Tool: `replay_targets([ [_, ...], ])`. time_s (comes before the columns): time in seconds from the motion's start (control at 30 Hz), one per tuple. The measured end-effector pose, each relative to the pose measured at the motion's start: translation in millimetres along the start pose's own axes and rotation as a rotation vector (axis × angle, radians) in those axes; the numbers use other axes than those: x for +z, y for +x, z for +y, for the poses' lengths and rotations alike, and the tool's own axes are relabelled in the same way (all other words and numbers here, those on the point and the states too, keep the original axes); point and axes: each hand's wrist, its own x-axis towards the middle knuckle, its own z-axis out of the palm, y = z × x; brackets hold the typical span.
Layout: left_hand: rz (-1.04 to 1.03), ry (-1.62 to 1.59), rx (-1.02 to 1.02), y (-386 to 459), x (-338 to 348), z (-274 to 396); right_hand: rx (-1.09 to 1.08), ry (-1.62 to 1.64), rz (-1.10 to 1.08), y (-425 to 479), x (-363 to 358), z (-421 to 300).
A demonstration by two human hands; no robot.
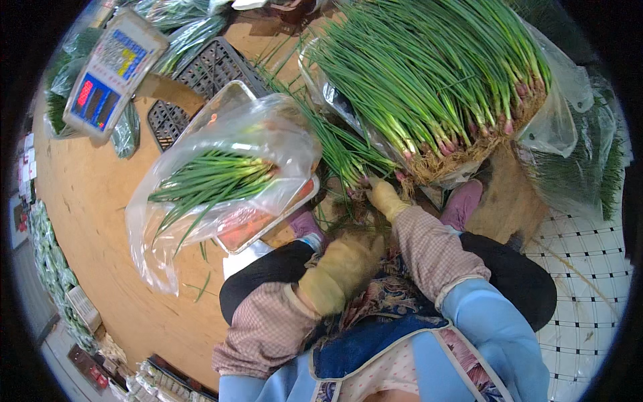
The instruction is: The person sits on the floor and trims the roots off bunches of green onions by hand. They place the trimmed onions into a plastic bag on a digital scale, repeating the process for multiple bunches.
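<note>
My right hand, in a yellowish glove, is at the root ends of some loose green onions between my feet; its fingers touch them near the purplish bulbs. Blurred, my left hand, gloved too, lies just below those roots; its fingers cannot be made out. Beyond my right hand, a large heap of green onions with brown roots rests on clear plastic. A clear plastic bag holding a smaller bunch of green onions lies on a weighing tray to the left.
A digital scale display stands at the upper left, beside a black plastic crate. Bagged greens lie at the right, by white tiles with dark dots. Onion scraps are on the brown floor. My shoes flank the loose onions.
</note>
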Motion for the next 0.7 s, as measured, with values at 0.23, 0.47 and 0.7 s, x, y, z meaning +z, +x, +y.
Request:
replay_targets([
  [0.23,-0.004,0.022,-0.044,20,10,-7,0.231,-0.521,-0.077,49,39,-24],
  [0.47,-0.056,0.049,0.02,27,-2,-6,0.23,-0.22,0.047,54,35,-13],
  [0.7,-0.215,-0.025,-0.152,25,-7,-13,0.217,0.768,-0.114,-1,-39,-53],
])
